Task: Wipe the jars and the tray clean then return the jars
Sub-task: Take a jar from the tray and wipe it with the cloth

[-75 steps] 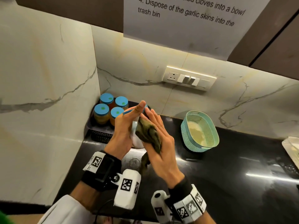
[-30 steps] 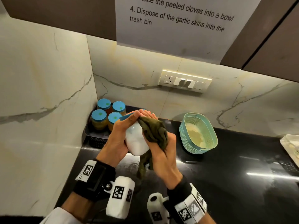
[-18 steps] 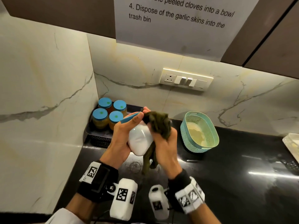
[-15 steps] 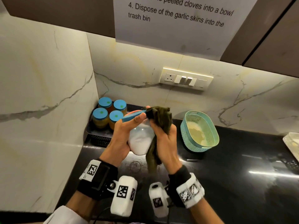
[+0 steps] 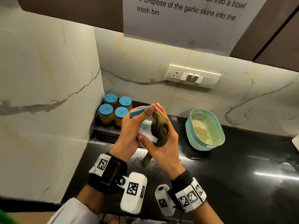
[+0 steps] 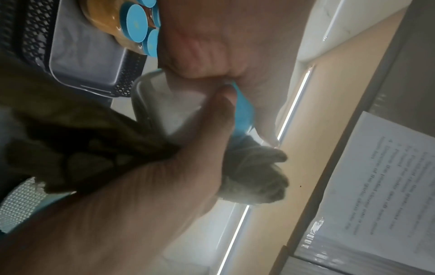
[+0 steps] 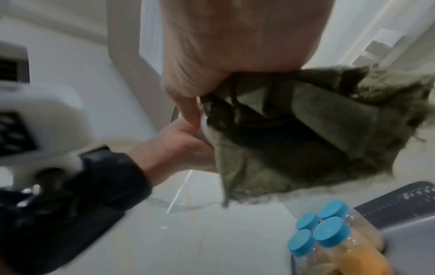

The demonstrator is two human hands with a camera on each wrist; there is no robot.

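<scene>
The left hand (image 5: 129,131) holds a jar (image 5: 146,128) with white contents and a blue lid (image 5: 137,111) above the black table (image 5: 226,167), its fingers (image 5: 149,110) curled round the jar's upper part near the lid. The right hand (image 5: 163,143) presses a bunched olive cloth (image 5: 159,130) against the jar's side, the fingers wrapped round the cloth and the thumb lying on the glass; one end of the cloth hangs down below the hands.

Four more jars (image 5: 113,110) with blue lids and yellow-orange contents stand close together in the left part of a dark tray (image 5: 106,135) in the corner, behind the hands. The rest of the tray's floor shows bare in the left wrist view.

To the right on the table sits a teal basket (image 5: 205,128). A socket plate (image 5: 192,77) is on the wall, and a printed sheet (image 5: 186,16) hangs above it.
</scene>
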